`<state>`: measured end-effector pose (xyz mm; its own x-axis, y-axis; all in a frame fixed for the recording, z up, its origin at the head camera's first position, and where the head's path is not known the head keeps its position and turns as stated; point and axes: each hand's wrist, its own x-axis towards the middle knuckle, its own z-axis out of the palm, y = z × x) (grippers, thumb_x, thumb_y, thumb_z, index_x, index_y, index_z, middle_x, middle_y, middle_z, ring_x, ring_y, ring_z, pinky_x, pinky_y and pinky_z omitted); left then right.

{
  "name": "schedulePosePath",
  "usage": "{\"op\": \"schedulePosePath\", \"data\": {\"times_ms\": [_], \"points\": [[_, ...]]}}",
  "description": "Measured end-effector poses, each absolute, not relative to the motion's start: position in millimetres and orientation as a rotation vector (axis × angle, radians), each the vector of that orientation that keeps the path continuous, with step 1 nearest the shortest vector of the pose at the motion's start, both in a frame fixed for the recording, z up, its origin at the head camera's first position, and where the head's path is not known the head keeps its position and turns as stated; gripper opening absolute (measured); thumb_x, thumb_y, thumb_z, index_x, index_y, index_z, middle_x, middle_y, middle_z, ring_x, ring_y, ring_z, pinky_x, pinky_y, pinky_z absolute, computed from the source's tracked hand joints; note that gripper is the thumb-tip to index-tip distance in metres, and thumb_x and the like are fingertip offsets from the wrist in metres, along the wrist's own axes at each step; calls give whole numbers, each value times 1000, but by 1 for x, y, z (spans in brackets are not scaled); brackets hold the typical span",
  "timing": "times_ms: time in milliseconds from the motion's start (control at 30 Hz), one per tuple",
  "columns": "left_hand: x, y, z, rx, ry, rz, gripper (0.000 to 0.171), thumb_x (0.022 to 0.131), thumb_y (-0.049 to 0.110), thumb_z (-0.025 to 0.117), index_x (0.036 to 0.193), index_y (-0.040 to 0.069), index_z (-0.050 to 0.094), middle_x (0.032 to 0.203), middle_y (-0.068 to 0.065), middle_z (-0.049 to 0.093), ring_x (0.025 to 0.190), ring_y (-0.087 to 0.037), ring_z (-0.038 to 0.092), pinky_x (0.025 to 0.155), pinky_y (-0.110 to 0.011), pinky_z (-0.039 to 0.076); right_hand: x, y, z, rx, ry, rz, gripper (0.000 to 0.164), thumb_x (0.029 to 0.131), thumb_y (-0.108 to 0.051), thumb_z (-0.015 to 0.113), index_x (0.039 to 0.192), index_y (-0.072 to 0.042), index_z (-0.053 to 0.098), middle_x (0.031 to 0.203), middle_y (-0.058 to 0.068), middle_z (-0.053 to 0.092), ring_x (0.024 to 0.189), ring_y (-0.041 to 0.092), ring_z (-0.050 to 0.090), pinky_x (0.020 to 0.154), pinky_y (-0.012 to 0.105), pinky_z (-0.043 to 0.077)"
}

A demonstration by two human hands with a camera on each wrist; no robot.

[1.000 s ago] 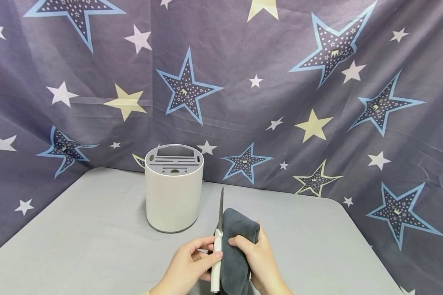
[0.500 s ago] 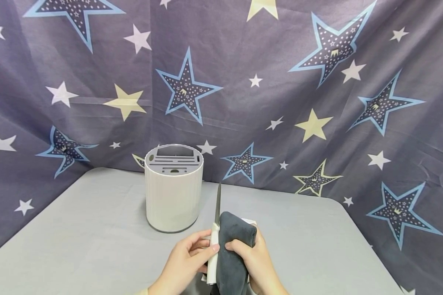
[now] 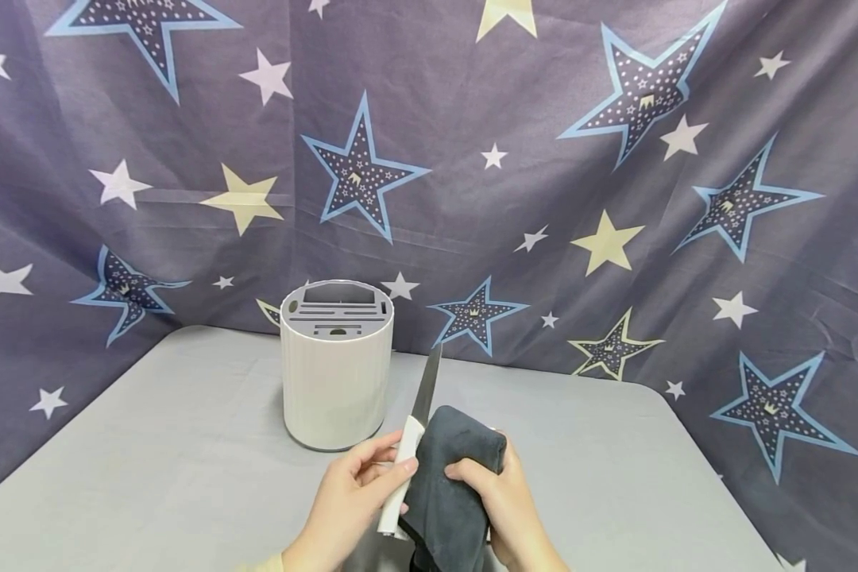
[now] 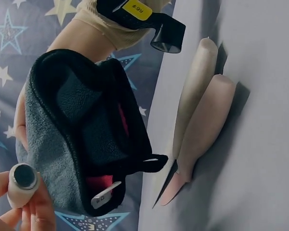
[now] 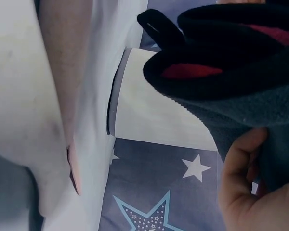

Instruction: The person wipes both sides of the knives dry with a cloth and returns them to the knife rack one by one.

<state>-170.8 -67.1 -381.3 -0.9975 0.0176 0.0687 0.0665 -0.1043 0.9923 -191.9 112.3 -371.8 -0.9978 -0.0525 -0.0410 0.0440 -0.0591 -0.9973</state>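
Note:
My left hand [image 3: 357,492] holds a kitchen knife by its white handle [image 3: 401,477], fingers and thumb around it. The dark blade [image 3: 427,388] points away and slightly right. Just right of the handle, my right hand [image 3: 504,492] grips a folded dark grey cloth [image 3: 450,485], its thumb pressing on the top face. The left wrist view looks into the cloth's folds [image 4: 53,125], with black edging, a hanging loop [image 4: 154,163], a white tag and red inside. There the knife handle's round butt end [image 4: 24,177] shows between the left fingers; its blade is hidden.
A white ribbed knife block [image 3: 336,389] with a slotted grey top stands on the grey table [image 3: 186,477], behind the hands. Two more knives, one cream-handled [image 4: 195,91] and one pinkish [image 4: 207,118], lie side by side on the tabletop. A star-patterned curtain [image 3: 472,222] hangs behind.
The knife has turned: its tip swung right and its butt end left, and more of the blade's flat shows. My left hand shifted slightly forward; the cloth stays in my right hand.

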Motion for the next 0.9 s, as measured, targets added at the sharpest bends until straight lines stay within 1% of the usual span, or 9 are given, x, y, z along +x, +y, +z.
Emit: {"op": "schedulePosePath", "data": {"times_ms": [100, 167, 300, 400, 533, 633, 767, 900], "points": [[-171, -67, -379, -57, -2046, -2297, 50, 89, 14, 73, 132, -3, 57, 110, -16, 61, 72, -13, 64, 61, -30, 59, -192, 114, -371, 9, 2116, -2247, 49, 77, -9, 70, 119, -2, 44, 107, 9, 59, 90, 20, 62, 76, 32, 55], [-171, -67, -378, -55, -2023, -2271, 47, 88, 12, 73, 130, -4, 58, 109, -15, 63, 75, -11, 64, 61, -28, 59, -192, 114, -371, 19, 2115, -2253, 49, 77, -8, 70, 118, -3, 44, 107, 9, 59, 90, 20, 62, 76, 33, 55], [-172, -69, -374, -57, -1989, -2218, 43, 88, 9, 72, 127, -6, 60, 104, -13, 67, 74, -8, 64, 60, -26, 57, -193, 115, -371, 28, 2115, -2240, 51, 78, -9, 70, 121, -3, 44, 110, 10, 57, 92, 20, 61, 78, 33, 54], [-174, -72, -368, -24, -1972, -2188, 40, 88, 9, 73, 124, -4, 63, 99, -11, 68, 69, -8, 62, 56, -23, 55, -192, 116, -371, 32, 2125, -2217, 54, 79, -10, 70, 125, -2, 43, 113, 11, 56, 94, 21, 60, 80, 33, 53], [-175, -75, -361, 16, -1947, -2158, 35, 87, 10, 75, 119, 0, 66, 95, -7, 68, 59, -10, 59, 47, -19, 44, -192, 116, -371, 38, 2130, -2203, 57, 79, -11, 70, 128, -2, 42, 116, 11, 55, 96, 22, 59, 81, 33, 52], [-176, -76, -357, 20, -1892, -2182, 35, 86, 8, 75, 117, -1, 65, 96, -5, 69, 61, -11, 60, 50, -20, 47, -192, 116, -371, 29, 2119, -2205, 57, 80, -11, 70, 128, -2, 41, 116, 11, 55, 96, 22, 59, 81, 33, 53], [-177, -77, -351, 34, -1827, -2230, 35, 84, 4, 76, 115, -4, 61, 96, -6, 70, 71, -11, 65, 64, -25, 57, -192, 116, -371, 19, 2104, -2208, 57, 81, -11, 69, 129, -1, 40, 117, 12, 54, 97, 22, 59, 81, 33, 53], [-179, -79, -346, 47, -1783, -2272, 35, 85, 3, 75, 115, -5, 58, 94, -7, 71, 74, -13, 70, 69, -28, 60, -192, 116, -372, 17, 2092, -2215, 56, 81, -11, 69, 128, -2, 40, 116, 12, 54, 96, 22, 60, 81, 34, 54]]}}
